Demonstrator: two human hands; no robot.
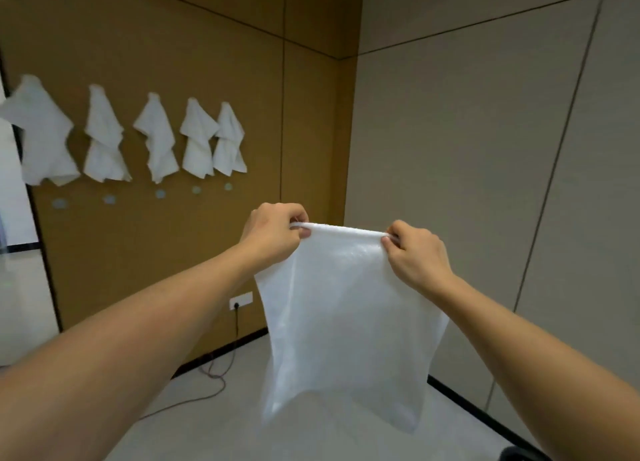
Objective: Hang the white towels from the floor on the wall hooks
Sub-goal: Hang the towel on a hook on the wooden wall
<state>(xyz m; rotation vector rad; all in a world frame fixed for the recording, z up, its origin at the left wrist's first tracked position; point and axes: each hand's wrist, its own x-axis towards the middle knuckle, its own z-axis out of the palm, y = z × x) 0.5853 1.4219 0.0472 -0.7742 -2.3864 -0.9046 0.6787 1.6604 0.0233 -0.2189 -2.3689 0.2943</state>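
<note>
The left hand [273, 233] and right hand [417, 252] each pinch a top corner of 1 white towel [346, 318], holding it spread in the air above the floor [214, 422]. 5 towels [157, 138] hang in a row on the brown wall [173, 45], with 5 round hooks [160, 194] below them. No writing is readable.

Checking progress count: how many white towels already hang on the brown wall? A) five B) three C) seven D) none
A: five hung towels sit in a row on the brown wall, while the left hand and right hand hold another towel up.
</note>
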